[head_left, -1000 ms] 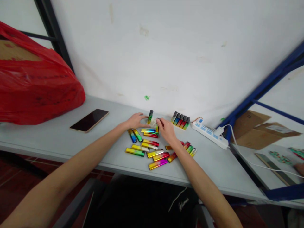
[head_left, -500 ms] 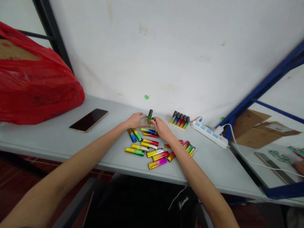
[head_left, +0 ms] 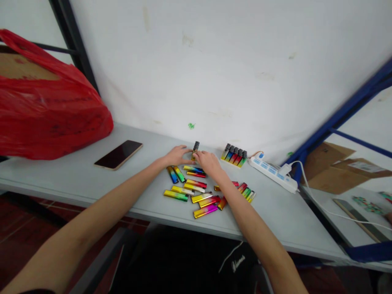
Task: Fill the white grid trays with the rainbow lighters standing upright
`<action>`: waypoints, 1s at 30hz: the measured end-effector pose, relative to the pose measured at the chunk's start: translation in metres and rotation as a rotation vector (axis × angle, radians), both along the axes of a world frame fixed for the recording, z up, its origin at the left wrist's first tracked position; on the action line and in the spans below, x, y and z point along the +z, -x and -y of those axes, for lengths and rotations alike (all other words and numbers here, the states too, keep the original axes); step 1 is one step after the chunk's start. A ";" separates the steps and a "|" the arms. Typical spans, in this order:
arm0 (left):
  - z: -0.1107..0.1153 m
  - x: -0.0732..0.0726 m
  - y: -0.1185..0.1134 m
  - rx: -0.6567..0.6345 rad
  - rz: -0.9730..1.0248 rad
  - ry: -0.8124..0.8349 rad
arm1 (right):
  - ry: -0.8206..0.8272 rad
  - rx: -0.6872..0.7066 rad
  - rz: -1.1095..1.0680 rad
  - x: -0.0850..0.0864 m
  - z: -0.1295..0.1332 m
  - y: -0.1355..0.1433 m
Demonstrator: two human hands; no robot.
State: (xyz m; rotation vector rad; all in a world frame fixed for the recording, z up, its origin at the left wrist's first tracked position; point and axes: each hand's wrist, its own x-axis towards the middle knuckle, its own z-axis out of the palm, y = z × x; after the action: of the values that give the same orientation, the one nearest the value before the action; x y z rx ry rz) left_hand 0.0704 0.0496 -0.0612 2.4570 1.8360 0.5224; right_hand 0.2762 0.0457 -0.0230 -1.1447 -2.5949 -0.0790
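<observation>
A short row of upright lighters (head_left: 196, 146) with black tops stands near the wall. My left hand (head_left: 177, 155) curves around its left side, thumb at the near end and a finger toward the far end. My right hand (head_left: 209, 163) pinches at the row's near right side; its fingers now cover the lighter they hold. In front of the hands lie many loose metallic lighters, among them a yellow-and-magenta lighter (head_left: 205, 211), a yellow-and-green lighter (head_left: 175, 195) and a blue-and-yellow lighter (head_left: 172, 174). Right of my hands stands a block of upright lighters (head_left: 234, 155) in several rows.
A phone (head_left: 119, 154) lies on the grey table (head_left: 128, 192) at left, beside a red plastic bag (head_left: 58, 118) with a carton inside. At right are a white power strip (head_left: 273, 174) with a cable, a blue frame (head_left: 333, 118) and an open cardboard box (head_left: 333, 171).
My right hand has closed in on the standing row, and the black-topped lighter at its fingertips is now hidden. My left hand stays beside the row. The view has shifted slightly.
</observation>
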 end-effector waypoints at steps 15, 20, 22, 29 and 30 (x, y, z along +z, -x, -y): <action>-0.001 0.000 0.000 0.017 0.003 0.005 | 0.200 0.430 -0.117 0.002 0.009 -0.044; 0.001 0.002 -0.001 0.018 -0.017 0.004 | 0.255 0.374 -0.211 -0.004 0.002 -0.043; 0.001 0.002 -0.001 0.019 -0.024 0.000 | 0.302 0.364 -0.300 -0.005 0.000 -0.044; 0.001 0.004 -0.002 0.022 -0.030 0.010 | 0.508 0.335 -0.631 -0.006 -0.005 -0.044; 0.001 0.004 -0.002 0.023 -0.024 0.014 | 0.549 0.333 -0.671 -0.006 -0.006 -0.043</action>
State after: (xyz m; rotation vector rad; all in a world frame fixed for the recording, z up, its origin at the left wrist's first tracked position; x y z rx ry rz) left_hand 0.0728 0.0482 -0.0569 2.4471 1.8717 0.4810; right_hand 0.3193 0.0515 -0.0289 -0.6820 -2.1759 0.9643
